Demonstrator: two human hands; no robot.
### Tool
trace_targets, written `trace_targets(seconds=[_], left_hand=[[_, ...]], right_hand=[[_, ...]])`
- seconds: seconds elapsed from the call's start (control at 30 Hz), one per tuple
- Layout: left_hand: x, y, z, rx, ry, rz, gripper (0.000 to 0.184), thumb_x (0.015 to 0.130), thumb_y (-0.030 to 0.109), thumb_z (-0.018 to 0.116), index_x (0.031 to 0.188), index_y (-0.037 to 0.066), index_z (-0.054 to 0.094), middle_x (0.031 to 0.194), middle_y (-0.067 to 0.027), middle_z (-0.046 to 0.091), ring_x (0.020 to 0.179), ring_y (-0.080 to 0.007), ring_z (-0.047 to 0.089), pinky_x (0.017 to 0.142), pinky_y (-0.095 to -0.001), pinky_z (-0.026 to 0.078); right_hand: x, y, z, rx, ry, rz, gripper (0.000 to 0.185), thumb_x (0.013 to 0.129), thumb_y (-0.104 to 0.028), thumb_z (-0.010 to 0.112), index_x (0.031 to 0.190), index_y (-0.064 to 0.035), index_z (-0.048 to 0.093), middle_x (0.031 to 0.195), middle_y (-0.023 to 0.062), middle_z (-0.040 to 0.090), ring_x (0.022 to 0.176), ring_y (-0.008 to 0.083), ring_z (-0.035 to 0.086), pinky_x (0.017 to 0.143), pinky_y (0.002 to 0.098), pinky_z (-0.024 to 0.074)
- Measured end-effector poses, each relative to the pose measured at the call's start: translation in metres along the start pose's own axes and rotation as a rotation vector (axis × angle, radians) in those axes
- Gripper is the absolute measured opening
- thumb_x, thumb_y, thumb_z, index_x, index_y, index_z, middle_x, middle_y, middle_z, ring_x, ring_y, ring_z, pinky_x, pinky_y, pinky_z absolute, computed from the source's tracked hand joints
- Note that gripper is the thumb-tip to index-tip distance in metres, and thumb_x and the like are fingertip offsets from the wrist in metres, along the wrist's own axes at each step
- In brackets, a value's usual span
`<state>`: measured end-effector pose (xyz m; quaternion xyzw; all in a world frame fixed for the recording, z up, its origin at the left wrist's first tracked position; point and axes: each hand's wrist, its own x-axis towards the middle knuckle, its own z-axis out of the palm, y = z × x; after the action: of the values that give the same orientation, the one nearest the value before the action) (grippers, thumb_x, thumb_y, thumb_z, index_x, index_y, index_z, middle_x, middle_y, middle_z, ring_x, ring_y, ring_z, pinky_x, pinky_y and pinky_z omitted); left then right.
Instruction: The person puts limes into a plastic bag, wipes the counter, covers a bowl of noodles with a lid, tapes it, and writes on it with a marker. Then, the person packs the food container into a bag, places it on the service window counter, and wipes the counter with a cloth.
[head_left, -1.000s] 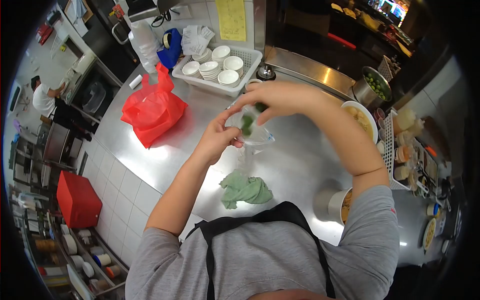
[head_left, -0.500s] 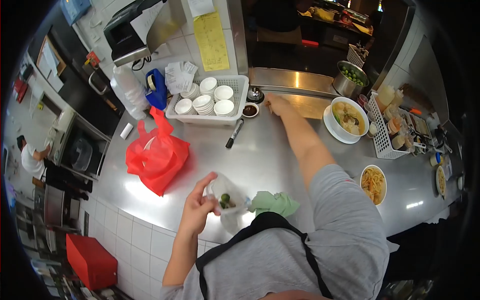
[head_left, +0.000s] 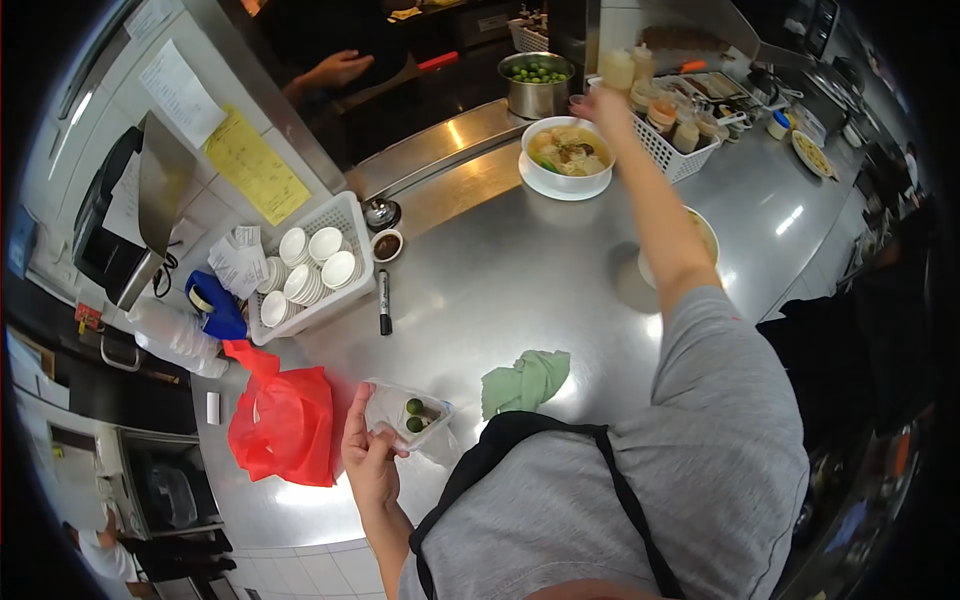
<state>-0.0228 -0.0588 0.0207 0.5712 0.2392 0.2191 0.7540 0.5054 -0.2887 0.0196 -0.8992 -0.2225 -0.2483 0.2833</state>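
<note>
Right arm stretched far forward, left hand pinching.

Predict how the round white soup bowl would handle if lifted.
Likely heavy, since the round white soup bowl is filled with broth and solid pieces. It may spill if tilted, and could slide on the white plate beneath.

Bright counter with white glare, dim pass-through, curved fisheye edges, black corner vignetting

Red bag, pale green cloth.
</note>
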Motion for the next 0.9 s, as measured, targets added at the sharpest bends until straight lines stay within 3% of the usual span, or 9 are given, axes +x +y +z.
trace_targets(seconds=[0.3,0.4,0.43,0.47,0.5,0.53,0.6,0.8,0.9], left_hand=[[-0.01,0.002,0.034,0.015,-0.104,0.01,0.057,0.072,-0.008,0.046,0.128,-0.003,0.037,0.126,-0.0119,0.044,0.062,-0.006,0.054,0.049,-0.0183,0.045],[-0.012,0.002,0.046,-0.015,-0.109,0.062,0.056,0.072,-0.008,0.046,0.128,-0.003,0.037,0.124,-0.0122,0.046,0.06,-0.0058,0.053,0.049,-0.0182,0.045],[-0.012,0.003,0.053,-0.025,-0.098,0.065,0.055,0.073,-0.007,0.046,0.127,-0.003,0.037,0.123,-0.012,0.047,0.06,-0.0058,0.053,0.05,-0.0184,0.045],[-0.012,0.004,0.06,-0.038,-0.085,0.071,0.054,0.073,-0.007,0.046,0.127,-0.003,0.038,0.121,-0.0118,0.048,0.06,-0.0058,0.052,0.05,-0.0185,0.045],[-0.012,0.004,0.065,-0.048,-0.072,0.097,0.054,0.073,-0.007,0.046,0.127,-0.003,0.038,0.121,-0.0118,0.048,0.06,-0.0058,0.052,0.05,-0.0185,0.045],[-0.011,0.002,0.07,-0.069,-0.1,0.092,0.053,0.073,-0.007,0.046,0.126,-0.003,0.039,0.116,-0.0105,0.049,0.06,-0.0059,0.052,0.052,-0.019,0.046],[-0.016,0.0,0.083,-0.044,-0.182,0.12,0.052,0.074,-0.004,0.047,0.125,0.0,0.042,0.09,-0.0048,0.055,0.06,-0.0048,0.049,0.051,-0.0168,0.041],[-0.034,-0.001,0.068,0.79,0.029,0.895,0.068,0.071,0.008,0.069,0.13,0.005,0.034,0.12,-0.0128,0.036,0.074,-0.0103,0.049,0.062,-0.024,0.044],[-0.031,-0.035,0.056,0.329,-0.315,0.442,0.065,0.071,0.01,0.071,0.125,0.004,0.036,0.109,-0.0094,0.044,0.076,-0.0115,0.05,0.067,-0.0257,0.044]], right_hand=[[-0.047,0.132,-0.088,-0.439,-0.196,0.443,0.045,0.069,-0.027,0.07,0.106,-0.0053,0.058,0.096,0.0182,0.06,0.088,0.0314,0.06,0.079,0.0411,0.0478],[-0.064,0.012,-0.121,-0.435,-0.08,0.24,0.078,0.059,-0.033,0.078,0.124,-0.0093,0.042,0.125,0.0155,0.04,0.112,0.0315,0.045,0.089,0.0404,0.0417],[-0.076,-0.001,-0.104,-0.026,-0.043,-0.015,0.084,0.055,-0.037,0.08,0.125,-0.0081,0.041,0.123,0.0167,0.041,0.117,0.0319,0.039,0.093,0.0395,0.038],[-0.088,-0.019,-0.076,0.293,-0.204,-0.321,0.095,0.054,-0.037,0.08,0.131,-0.0079,0.032,0.127,0.0192,0.037,0.116,0.0312,0.04,0.095,0.039,0.0361],[-0.13,-0.107,-0.125,0.328,-0.823,0.078,0.104,0.057,-0.036,0.079,0.137,-0.0079,0.019,0.137,0.0186,0.026,0.118,0.0281,0.037,0.092,0.0371,0.0388],[-0.157,-0.128,-0.095,0.783,-0.906,-0.573,0.108,0.059,-0.034,0.079,0.139,-0.0072,0.011,0.142,0.0176,0.015,0.114,0.0266,0.042,0.089,0.0344,0.0419],[-0.226,-0.198,-0.099,1.046,-1.159,-0.606,0.101,0.063,-0.022,0.078,0.139,-0.0069,0.012,0.142,0.0139,0.016,0.109,0.0241,0.044,0.086,0.0337,0.0434],[-0.283,-0.248,-0.068,1.173,-0.835,-0.461,0.057,0.076,-0.013,0.063,0.127,-0.0053,0.038,0.114,0.0129,0.052,0.097,0.0224,0.053,0.082,0.0295,0.0446],[-0.289,-0.251,-0.08,1.454,-1.2,0.08,0.043,0.079,-0.015,0.059,0.118,-0.0032,0.046,0.106,0.0135,0.055,0.099,0.0174,0.053,0.075,0.0289,0.0464]])
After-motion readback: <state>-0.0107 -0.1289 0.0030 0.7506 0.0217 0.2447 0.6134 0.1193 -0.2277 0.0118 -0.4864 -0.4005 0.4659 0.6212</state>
